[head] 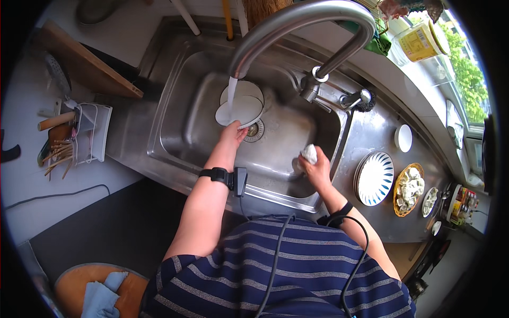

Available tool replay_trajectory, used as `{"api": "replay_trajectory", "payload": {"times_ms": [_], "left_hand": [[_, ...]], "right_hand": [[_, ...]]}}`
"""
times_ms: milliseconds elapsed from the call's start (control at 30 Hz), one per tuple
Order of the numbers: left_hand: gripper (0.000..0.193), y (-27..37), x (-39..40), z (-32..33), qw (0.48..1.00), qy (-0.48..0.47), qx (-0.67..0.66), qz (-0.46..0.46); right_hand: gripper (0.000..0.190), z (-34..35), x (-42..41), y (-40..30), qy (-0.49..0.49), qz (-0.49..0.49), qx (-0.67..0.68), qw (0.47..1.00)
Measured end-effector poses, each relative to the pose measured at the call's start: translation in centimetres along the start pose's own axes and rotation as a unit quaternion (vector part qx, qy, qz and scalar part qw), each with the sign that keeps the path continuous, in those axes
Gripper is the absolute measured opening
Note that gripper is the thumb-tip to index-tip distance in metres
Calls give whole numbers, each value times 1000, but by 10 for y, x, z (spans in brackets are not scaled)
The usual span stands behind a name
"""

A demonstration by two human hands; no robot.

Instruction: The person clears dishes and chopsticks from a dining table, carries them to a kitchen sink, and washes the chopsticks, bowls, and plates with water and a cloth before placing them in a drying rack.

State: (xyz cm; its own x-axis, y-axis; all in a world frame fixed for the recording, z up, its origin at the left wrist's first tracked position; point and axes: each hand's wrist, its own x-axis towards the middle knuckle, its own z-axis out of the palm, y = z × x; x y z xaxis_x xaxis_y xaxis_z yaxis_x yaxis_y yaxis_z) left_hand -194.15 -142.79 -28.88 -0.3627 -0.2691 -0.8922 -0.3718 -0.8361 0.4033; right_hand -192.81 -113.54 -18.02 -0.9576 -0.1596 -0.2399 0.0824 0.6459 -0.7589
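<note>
Water runs from the steel faucet (304, 12) into a white bowl (242, 109), whose near rim my left hand (234, 133) grips. Behind that bowl, another white bowl (247, 89) with a dark rim shows in part, inside the steel sink (274, 159). My right hand (316, 165) is closed on a crumpled white cloth (309, 154) over the right part of the sink. The sink drain (254, 130) lies just beside my left fingers.
Right of the sink stand a stack of plates (374, 179), a small white bowl (403, 138) and a wicker basket of dumplings (409, 189). At left are a wooden board (91, 59) and a white utensil rack (93, 133). The faucet arches over the sink.
</note>
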Motion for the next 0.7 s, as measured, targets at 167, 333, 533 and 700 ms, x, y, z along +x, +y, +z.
{"api": "replay_trajectory", "payload": {"times_ms": [167, 333, 533, 700], "left_hand": [[25, -14, -55, -24, 997, -72, 11, -13], [35, -5, -122, -22, 982, -149, 84, 79], [41, 13, -157, -38, 972, -175, 115, 108], [44, 20, -165, -42, 966, -229, 112, 52]], "right_hand": [[45, 31, 57, -91, -105, -70, 136, 983], [44, 75, 57, -97, -270, -295, -27, 916], [42, 81, 94, -104, -191, -395, -152, 886], [43, 93, 59, -128, -462, -237, 33, 854]]}}
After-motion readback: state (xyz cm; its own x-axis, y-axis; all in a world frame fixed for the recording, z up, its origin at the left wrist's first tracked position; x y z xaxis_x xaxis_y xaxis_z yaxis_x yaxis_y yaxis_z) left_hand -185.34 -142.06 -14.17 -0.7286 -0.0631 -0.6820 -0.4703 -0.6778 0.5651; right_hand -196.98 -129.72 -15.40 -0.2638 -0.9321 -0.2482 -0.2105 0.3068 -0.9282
